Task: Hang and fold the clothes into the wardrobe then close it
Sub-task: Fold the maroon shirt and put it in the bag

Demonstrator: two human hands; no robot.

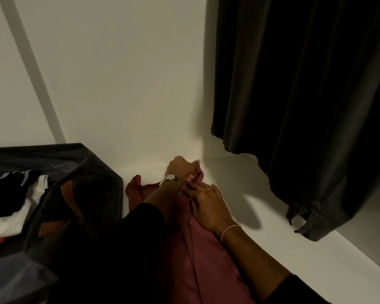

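Dusky-red soft cotton garment (198, 255) lies flat on the white wardrobe shelf (316, 249), running from the near edge toward the back corner, just right of the dark fabric storage box (92, 172).

Left hand (180, 168), steel watch at the wrist, pinches the garment's far end near the back corner, fingers curled into the cloth. Right hand (208, 207), thin bracelet at the wrist, rests flat on the cloth just behind it, fingers straight, pressing rather than gripping.

Step, as I read it: squaring up a fold on the shelf. To do it well: keep the flat hand as the anchor along the crease, draw the pinched end over evenly, match edges before letting go, then smooth outward so no ridge is trapped.

Box holds folded white and black clothes (15, 202). Long dark grey hanging garment (305, 95) drapes over the shelf's right side, its cuff touching the shelf; keep the fold clear of it.
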